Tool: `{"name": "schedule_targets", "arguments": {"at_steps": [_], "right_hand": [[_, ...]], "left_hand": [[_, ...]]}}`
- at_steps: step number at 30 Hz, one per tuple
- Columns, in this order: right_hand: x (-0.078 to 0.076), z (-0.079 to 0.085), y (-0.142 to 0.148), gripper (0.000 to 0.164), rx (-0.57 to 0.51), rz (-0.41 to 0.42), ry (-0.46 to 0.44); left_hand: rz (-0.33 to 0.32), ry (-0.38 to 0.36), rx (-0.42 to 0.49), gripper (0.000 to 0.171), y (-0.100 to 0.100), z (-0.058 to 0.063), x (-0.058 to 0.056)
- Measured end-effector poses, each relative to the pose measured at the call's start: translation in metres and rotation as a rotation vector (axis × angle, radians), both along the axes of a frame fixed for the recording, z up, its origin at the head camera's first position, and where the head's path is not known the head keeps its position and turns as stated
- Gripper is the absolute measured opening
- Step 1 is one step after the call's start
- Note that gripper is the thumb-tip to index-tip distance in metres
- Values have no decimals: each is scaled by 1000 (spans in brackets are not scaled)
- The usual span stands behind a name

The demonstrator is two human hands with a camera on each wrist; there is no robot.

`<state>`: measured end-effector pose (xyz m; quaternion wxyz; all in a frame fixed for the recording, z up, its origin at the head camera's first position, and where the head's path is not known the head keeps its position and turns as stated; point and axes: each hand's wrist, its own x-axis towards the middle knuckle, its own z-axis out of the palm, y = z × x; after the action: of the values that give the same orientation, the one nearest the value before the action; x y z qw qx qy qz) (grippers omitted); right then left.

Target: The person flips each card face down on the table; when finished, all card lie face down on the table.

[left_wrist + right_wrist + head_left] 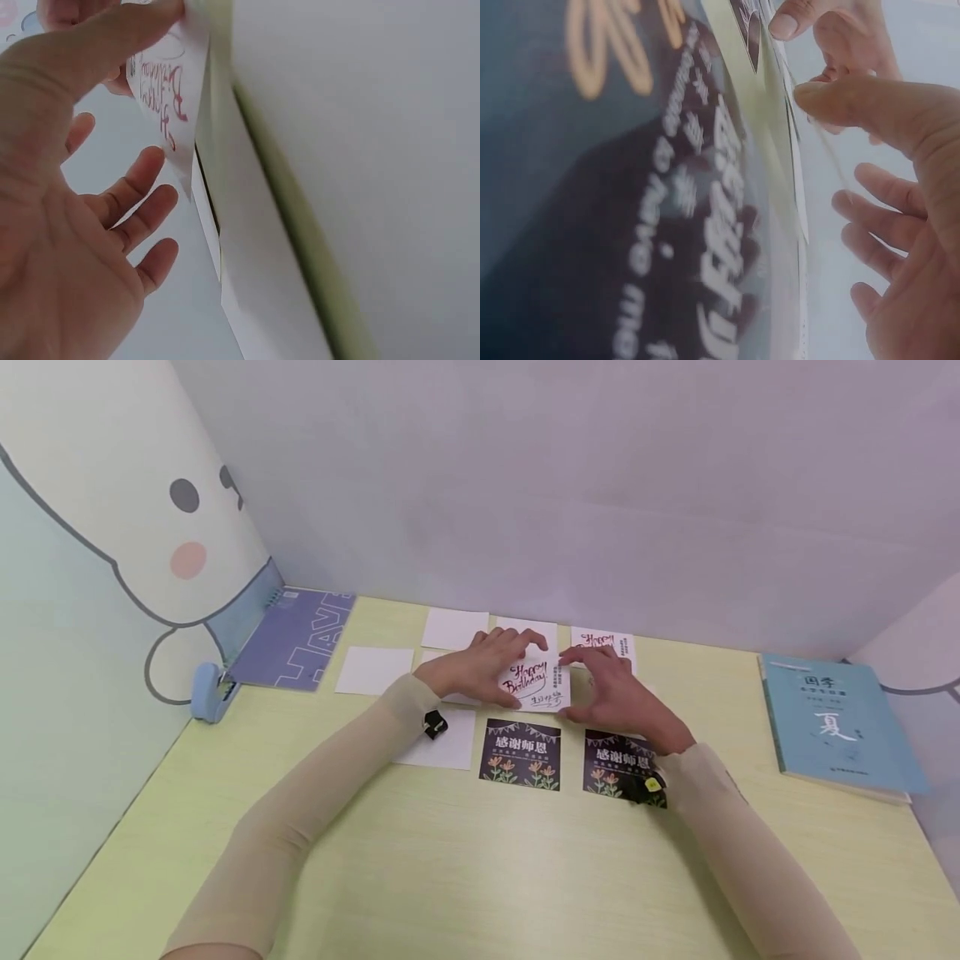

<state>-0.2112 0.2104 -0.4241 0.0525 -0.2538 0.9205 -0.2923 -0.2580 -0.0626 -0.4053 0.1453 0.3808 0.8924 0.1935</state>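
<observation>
A white "Happy Birthday" card (527, 683) with red lettering is between both hands, overlapping a white card behind it. My left hand (483, 667) is at its left side, thumb on the near-left edge; in the left wrist view the other fingers (142, 176) are spread, off the card. My right hand (618, 697) holds the card's right end, thumb at the near corner and fingers at the far edge. The right wrist view shows the right thumb (840, 101) against the card's thin edge. In the left wrist view the card (176, 82) stands tilted.
White cards (375, 670) lie around the left forearm. Two dark flowered cards (521, 754) lie nearer, one partly under the right wrist. Another birthday card (603, 639) lies behind. A purple notebook (292, 639) and blue stapler (210, 692) are left, a blue book (832, 722) right.
</observation>
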Motion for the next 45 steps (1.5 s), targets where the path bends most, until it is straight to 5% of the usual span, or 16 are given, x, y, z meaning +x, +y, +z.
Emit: {"name": "schedule_targets", "arguments": {"at_steps": [11,20,29,36,45], "right_hand": [[4,3,3,77,-42,-8,31],[8,4,7,102,-58,-62,27],[10,4,9,99,-103,-64,-54],[12,-1,5,73,-253,5,-81],[13,-1,2,57,-292,55,1]], "left_hand": [[-83,111,58,101,12,-1,6],[-32,96,97,99,12,9,9],[-61,111,373,85,12,11,6],[-126,147,616,83,21,11,6],[-74,109,680,82,19,12,11]]}}
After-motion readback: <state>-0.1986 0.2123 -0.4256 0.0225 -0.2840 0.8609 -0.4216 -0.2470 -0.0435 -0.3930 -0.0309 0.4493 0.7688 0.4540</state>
